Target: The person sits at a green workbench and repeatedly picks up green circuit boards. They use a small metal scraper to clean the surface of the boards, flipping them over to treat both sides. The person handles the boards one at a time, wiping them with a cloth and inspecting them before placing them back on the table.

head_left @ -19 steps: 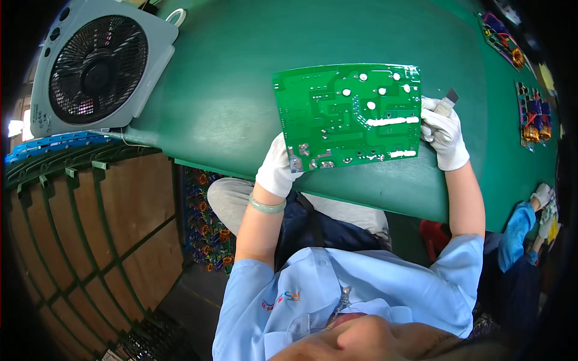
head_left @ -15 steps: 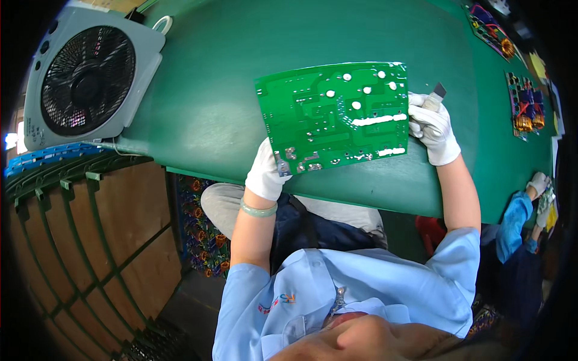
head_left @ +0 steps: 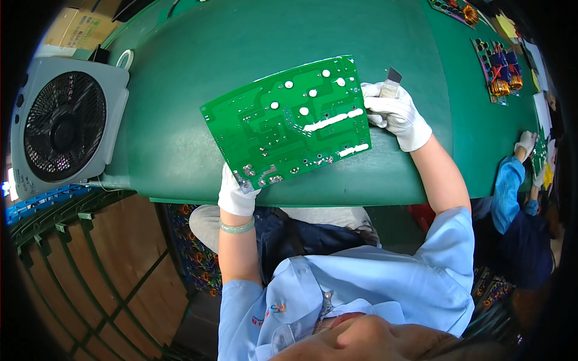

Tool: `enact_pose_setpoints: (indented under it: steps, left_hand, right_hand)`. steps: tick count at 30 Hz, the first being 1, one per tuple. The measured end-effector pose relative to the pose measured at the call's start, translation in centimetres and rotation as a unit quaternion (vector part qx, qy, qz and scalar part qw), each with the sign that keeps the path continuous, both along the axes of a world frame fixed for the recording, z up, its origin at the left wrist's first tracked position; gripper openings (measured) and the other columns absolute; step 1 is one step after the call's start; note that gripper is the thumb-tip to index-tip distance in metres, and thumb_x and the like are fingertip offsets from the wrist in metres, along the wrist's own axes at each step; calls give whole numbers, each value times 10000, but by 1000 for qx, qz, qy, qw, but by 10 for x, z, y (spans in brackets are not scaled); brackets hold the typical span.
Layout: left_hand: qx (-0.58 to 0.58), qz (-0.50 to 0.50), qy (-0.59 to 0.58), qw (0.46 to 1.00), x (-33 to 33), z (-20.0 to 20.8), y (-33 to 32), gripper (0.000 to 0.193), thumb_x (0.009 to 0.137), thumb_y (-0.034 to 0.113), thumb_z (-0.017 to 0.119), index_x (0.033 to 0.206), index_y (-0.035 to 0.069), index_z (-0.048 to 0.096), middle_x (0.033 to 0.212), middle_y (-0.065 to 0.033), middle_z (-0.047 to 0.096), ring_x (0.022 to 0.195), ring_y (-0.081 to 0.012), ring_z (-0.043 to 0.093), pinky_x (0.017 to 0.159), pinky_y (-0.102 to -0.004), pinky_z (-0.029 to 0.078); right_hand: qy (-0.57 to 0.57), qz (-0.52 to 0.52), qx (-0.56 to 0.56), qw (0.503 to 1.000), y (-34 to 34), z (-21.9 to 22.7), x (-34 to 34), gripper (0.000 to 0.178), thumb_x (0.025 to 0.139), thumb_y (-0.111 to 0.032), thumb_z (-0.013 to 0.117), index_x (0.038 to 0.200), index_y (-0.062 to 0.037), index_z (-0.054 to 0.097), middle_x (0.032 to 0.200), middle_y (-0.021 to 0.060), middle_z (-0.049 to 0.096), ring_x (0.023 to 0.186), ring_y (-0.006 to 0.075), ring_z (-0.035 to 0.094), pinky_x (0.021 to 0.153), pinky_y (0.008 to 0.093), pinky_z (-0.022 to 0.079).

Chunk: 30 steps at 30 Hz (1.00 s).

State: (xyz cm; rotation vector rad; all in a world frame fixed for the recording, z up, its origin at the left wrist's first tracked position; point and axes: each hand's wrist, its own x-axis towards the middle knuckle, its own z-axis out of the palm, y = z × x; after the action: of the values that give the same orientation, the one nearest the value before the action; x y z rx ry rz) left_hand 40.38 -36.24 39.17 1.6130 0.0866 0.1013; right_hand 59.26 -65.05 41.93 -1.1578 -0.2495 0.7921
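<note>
A large green circuit board [head_left: 259,138] is held up tilted above the green table, its solder side showing white dabs and strips. My left hand [head_left: 236,192], in a white glove, grips its lower left corner, with most of the fingers hidden behind it. My right hand [head_left: 397,114], also gloved, is closed around a small flat tool [head_left: 390,84] with a pale wrapped handle and a dark, square tip pointing up. Its fingertips are at the board's right edge; whether they also pinch the board I cannot tell.
A grey box fan [head_left: 66,126] stands at the left on the green table [head_left: 397,36]. Populated circuit boards [head_left: 498,69] with copper coils lie at the right. Beyond them a co-worker's gloved hand [head_left: 525,143] holds another board. A green rack [head_left: 84,265] is at lower left.
The board and both my hands have shifted left in the picture, and the board's right side is tilted up more. The surroundings have also slid left as the view turned. Both grips look the same.
</note>
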Motion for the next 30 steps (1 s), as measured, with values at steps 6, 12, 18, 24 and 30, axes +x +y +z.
enact_pose_setpoints:
  steps: [6,12,18,24,30]
  left_hand:
    - [-161,30,36,986,0,-9,2,335,977,72,502,1300,-18,511,1222,-160,631,1035,-277,664,832,-416,589]
    - [-155,4,23,988,-4,-18,11,365,1020,172,433,1335,-5,485,1279,-181,591,1083,-323,642,866,-468,578]
    - [-157,21,20,987,-3,-19,8,391,1033,215,412,1359,9,474,1306,-177,577,1122,-333,620,885,-491,567]
    - [-239,43,19,970,-3,-13,4,383,1035,235,420,1351,33,495,1286,-158,596,1117,-307,625,888,-473,567]
    - [-443,67,64,892,3,-8,2,372,1034,233,430,1345,41,504,1268,-146,607,1104,-287,632,879,-451,573]
  right_hand:
    - [3,11,-1,1000,1,2,1,266,844,-107,656,1066,32,701,689,35,588,491,68,427,433,226,268]
    - [-2,20,13,1000,0,-4,3,269,838,-102,657,1066,32,703,662,37,583,490,73,432,431,233,270]
    - [-6,29,21,999,-2,-6,4,262,837,-104,654,1056,29,708,668,40,585,489,75,432,429,235,269]
    - [-8,34,29,999,-3,-4,3,260,833,-101,650,1051,30,709,761,58,624,498,75,438,431,234,273]
    - [-9,40,43,998,-4,-7,4,265,831,-98,645,1051,36,707,843,82,648,508,80,443,433,238,277]
